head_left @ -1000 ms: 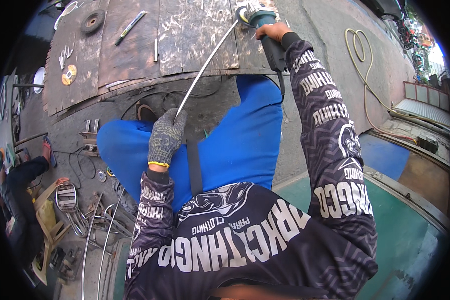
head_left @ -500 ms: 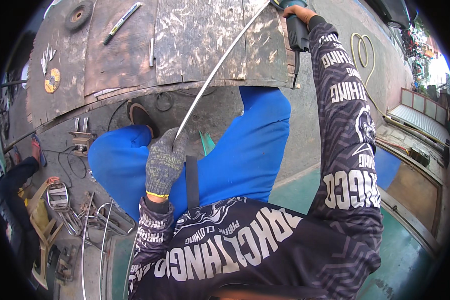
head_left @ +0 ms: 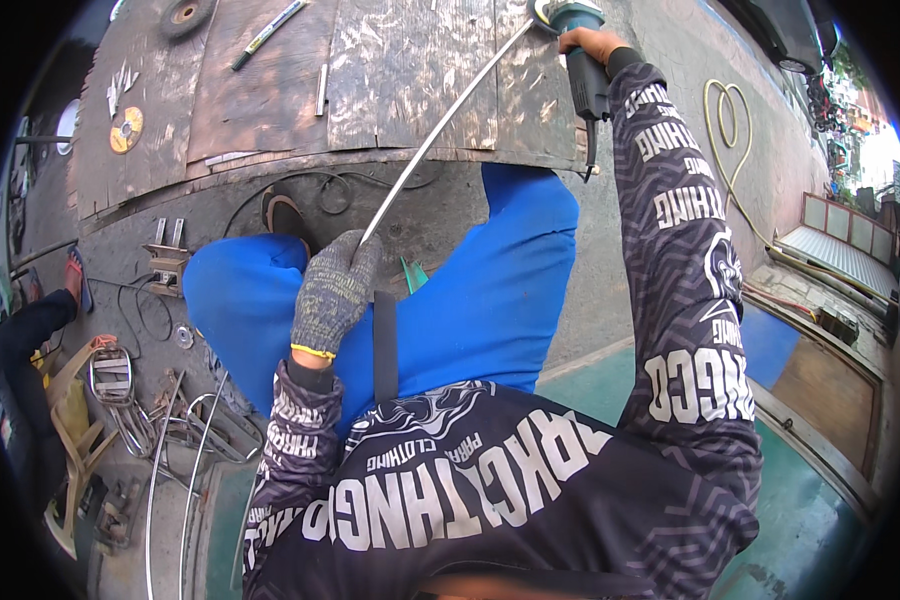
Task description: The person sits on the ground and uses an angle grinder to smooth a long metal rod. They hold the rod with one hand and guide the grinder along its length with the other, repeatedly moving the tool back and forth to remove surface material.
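My left hand [head_left: 336, 290], in a grey knitted glove with a yellow cuff edge, is closed around the near end of a long, thin metal rod [head_left: 438, 128]. The rod slants up and right over the edge of a worn wooden worktable [head_left: 395, 105]. At the far right of that table my bare right hand [head_left: 592, 44] is wrapped around a teal and dark angle grinder [head_left: 587, 88]. The grinder's head is beside the rod's far end; whether the disc touches the metal I cannot make out. Its cord hangs from the rear of the body.
On the table lie a marker [head_left: 268, 36], a small wheel [head_left: 183, 17], a yellow-brown disc [head_left: 126, 130] and a short metal piece [head_left: 321, 90]. Bent metal tubing [head_left: 115, 385] and a plastic chair [head_left: 75, 430] are at lower left, near another person's leg [head_left: 30, 340]. A hose [head_left: 735, 130] lies right.
My view has shifted, so the tabletop sits higher and farther right. The grinder's head shows more fully now. My left hand appears slightly higher, still holding the rod.
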A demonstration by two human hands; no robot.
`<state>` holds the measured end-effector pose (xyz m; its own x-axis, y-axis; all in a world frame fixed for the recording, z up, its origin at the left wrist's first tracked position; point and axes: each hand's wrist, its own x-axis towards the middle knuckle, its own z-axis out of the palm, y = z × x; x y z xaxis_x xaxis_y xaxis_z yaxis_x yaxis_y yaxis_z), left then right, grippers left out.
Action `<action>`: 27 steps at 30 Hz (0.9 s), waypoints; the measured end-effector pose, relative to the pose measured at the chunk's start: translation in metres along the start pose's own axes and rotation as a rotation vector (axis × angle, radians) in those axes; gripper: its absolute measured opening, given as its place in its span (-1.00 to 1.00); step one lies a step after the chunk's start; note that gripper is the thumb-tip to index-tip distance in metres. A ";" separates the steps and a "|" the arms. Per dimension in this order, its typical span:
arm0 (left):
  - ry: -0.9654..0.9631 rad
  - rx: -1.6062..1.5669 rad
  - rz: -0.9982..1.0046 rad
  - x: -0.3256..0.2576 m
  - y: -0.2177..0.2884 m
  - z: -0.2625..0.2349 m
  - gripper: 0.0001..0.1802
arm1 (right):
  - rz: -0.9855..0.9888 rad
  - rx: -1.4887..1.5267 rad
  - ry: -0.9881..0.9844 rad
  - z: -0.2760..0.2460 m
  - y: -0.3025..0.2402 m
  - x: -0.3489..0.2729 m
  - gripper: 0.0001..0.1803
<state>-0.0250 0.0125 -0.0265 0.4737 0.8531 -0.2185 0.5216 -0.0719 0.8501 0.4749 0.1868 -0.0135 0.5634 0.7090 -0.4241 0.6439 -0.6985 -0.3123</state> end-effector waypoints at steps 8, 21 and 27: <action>0.038 0.085 0.084 0.005 -0.026 0.004 -0.60 | -0.057 -0.094 -0.123 0.025 -0.017 -0.069 -0.38; 0.027 0.142 -0.038 0.023 -0.040 0.005 -0.53 | -0.115 -0.110 -0.203 0.081 -0.044 -0.170 -0.30; 0.008 0.192 -0.055 0.029 -0.052 0.007 -0.51 | -0.198 -0.124 -0.137 0.111 -0.050 -0.198 -0.34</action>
<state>-0.0330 0.0375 -0.0805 0.4354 0.8627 -0.2571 0.6727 -0.1220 0.7298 0.2732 0.0706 -0.0080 0.3502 0.8048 -0.4792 0.7980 -0.5242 -0.2973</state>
